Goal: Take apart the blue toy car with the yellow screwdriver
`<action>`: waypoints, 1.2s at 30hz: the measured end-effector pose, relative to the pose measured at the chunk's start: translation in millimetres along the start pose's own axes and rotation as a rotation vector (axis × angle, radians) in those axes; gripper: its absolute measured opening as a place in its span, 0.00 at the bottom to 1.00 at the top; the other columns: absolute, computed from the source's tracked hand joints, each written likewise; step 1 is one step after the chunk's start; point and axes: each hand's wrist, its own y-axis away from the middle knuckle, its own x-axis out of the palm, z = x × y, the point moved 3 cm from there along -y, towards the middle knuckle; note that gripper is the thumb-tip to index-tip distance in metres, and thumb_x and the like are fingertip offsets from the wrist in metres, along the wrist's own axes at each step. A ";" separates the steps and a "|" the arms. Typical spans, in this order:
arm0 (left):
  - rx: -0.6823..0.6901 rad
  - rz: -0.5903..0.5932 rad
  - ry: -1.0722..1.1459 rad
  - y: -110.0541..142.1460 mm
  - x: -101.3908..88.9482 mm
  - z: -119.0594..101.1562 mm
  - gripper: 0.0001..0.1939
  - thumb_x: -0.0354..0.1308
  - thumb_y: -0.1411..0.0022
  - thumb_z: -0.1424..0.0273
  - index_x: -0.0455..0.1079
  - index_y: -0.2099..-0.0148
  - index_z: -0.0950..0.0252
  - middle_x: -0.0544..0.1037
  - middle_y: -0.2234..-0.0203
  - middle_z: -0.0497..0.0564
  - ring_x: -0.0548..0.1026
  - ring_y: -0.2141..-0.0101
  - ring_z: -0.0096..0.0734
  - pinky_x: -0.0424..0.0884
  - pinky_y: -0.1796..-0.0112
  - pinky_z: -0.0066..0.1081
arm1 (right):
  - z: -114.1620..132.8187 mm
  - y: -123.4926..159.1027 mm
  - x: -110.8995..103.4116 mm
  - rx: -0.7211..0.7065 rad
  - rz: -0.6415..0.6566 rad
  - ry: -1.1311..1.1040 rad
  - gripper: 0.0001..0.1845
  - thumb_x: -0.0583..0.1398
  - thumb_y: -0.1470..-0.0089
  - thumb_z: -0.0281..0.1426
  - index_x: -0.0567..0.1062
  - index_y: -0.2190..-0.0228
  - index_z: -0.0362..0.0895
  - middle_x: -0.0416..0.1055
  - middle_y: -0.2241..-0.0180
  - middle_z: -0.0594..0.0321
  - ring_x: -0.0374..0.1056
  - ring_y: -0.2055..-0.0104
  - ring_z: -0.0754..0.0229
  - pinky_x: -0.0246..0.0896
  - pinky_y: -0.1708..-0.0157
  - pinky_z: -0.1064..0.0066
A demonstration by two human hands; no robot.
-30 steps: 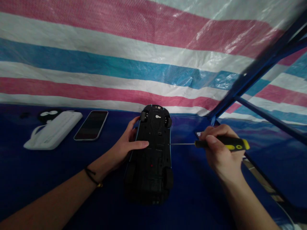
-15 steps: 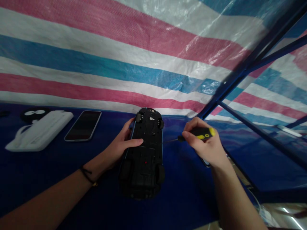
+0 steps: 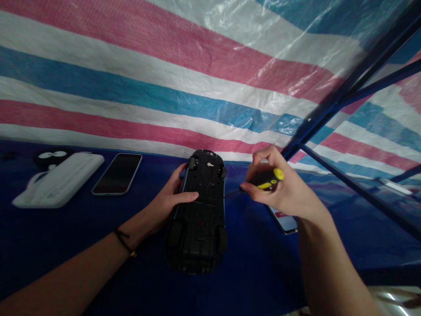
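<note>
A toy car [image 3: 205, 210] is turned with its black underside toward me, its wheels showing along both sides. My left hand [image 3: 173, 193] grips it from the left, the thumb lying across the underside and the other fingers hidden behind. A black-and-yellow screwdriver [image 3: 265, 180] is held in my right hand [image 3: 279, 184], pinched between thumb and fingers. Its thin dark shaft points left toward the car's right side; whether the tip touches the car I cannot tell.
On the blue surface [image 3: 131, 263] at left lie a dark phone [image 3: 117, 174] and a white case-like object [image 3: 62, 180] beside a black round thing with white eye shapes [image 3: 52, 156]. Another phone [image 3: 284, 219] lies under my right wrist. A blue metal frame [image 3: 329, 114] and striped sheeting [image 3: 164, 96] stand behind.
My right hand has shifted slightly left and rotated with the screwdriver, its fingers bent higher, uncovering more of the phone beneath. My left hand still holds the toy car in nearly the same place.
</note>
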 end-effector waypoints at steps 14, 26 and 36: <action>-0.003 -0.023 -0.026 -0.5 -0.3 1.0 0.58 0.78 0.49 0.62 0.51 0.23 0.53 0.76 0.40 0.61 0.77 0.42 0.62 0.76 0.44 0.52 | 32.6 13.7 -5.6 -0.115 0.044 0.432 0.09 0.66 0.36 0.38 0.74 0.61 0.46 0.76 0.71 0.64 0.71 0.75 0.63 0.59 0.76 0.72; -0.025 -0.025 -0.022 1.9 2.9 -3.2 0.58 0.78 0.49 0.63 0.51 0.24 0.53 0.77 0.41 0.59 0.77 0.42 0.60 0.77 0.46 0.49 | 30.4 14.2 0.7 -0.147 -0.181 0.576 0.05 0.61 0.39 0.28 0.67 0.64 0.46 0.69 0.73 0.67 0.64 0.77 0.65 0.56 0.74 0.71; -0.024 -0.006 -0.044 -1.1 -1.5 0.0 0.58 0.79 0.48 0.61 0.50 0.24 0.53 0.76 0.40 0.59 0.78 0.43 0.57 0.76 0.45 0.46 | 30.1 15.5 7.0 -0.192 -0.176 0.499 0.07 0.59 0.37 0.25 0.69 0.58 0.46 0.74 0.60 0.59 0.74 0.62 0.59 0.67 0.65 0.70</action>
